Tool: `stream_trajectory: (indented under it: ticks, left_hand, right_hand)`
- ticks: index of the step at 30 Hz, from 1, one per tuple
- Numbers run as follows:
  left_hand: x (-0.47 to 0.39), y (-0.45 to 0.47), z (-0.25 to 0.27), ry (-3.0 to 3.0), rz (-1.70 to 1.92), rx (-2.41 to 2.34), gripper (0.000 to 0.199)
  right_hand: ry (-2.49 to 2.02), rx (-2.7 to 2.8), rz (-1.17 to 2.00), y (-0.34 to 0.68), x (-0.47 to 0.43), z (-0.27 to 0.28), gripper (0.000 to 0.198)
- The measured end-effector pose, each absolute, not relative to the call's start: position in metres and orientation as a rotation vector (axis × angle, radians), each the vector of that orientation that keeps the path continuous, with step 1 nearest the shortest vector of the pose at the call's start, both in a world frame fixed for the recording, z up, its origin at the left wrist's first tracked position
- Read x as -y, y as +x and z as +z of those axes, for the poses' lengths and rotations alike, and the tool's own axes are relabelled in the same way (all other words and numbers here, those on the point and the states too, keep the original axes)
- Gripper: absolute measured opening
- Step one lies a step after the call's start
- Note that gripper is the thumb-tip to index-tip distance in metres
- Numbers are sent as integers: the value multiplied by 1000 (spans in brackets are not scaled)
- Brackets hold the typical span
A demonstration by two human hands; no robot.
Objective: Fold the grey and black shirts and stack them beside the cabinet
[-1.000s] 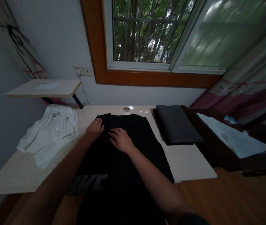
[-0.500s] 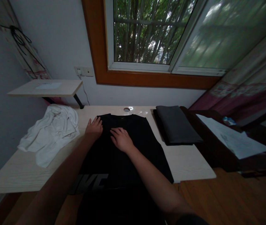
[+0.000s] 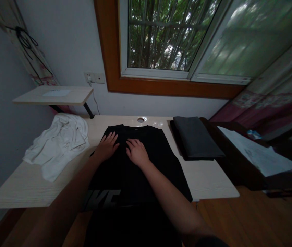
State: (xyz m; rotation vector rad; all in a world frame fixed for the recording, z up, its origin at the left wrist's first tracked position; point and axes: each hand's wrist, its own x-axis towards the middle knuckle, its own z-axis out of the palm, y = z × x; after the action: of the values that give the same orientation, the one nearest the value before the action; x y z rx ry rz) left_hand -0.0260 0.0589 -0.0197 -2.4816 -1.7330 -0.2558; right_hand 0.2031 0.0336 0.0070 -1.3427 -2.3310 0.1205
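Note:
A black T-shirt lies spread out on the pale wooden table, its neckline toward the wall and grey lettering near my body. On the upper left part of the shirt rests my left hand, palm down with fingers apart. My right hand lies flat on the upper middle of the same shirt, fingers stretched out. Neither hand grips the cloth. The shirt's lower end is hard to tell from the dark clothing near my body.
Crumpled white cloth lies at the left, below a small raised shelf. Folded dark grey and black cloth sits at the table's right. Farther right, papers rest on dark furniture. A window is behind the table.
My left hand has slid inward from the shirt's left shoulder edge onto its chest. The right hand has shifted only slightly. The view has moved a little.

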Motion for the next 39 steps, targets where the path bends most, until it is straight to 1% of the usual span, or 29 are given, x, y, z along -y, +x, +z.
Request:
stream_trajectory:
  ticks: [7, 11, 16, 20, 24, 35, 39]
  left_hand:
    - [-59, -27, -21, -2492, -269, 1733, 64]
    - [-61, -31, -19, -2489, -253, 1737, 65]
    - [-66, -39, -17, -2489, -213, 1740, 66]
    - [-71, -42, -18, -2490, -223, 1746, 65]
    - [-74, -44, -21, -2484, -235, 1752, 64]
    - [-77, -43, -20, -2473, -240, 1775, 65]
    - [-85, -43, -20, -2469, -238, 1789, 66]
  right_hand:
    - [-1399, 2284, 157, 208, -32, 4, 42]
    - [-1419, 2230, 160, 234, -41, 13, 42]
    - [-1602, 2197, 25, 289, -64, 13, 51]
    - [-1792, 2266, 59, 317, -75, -5, 59]
    - [-1847, 2311, 58, 321, -75, -16, 63]
    - [-1867, 2357, 16, 322, -89, -21, 65]
    - [-1884, 2366, 44, 321, -99, -18, 66]
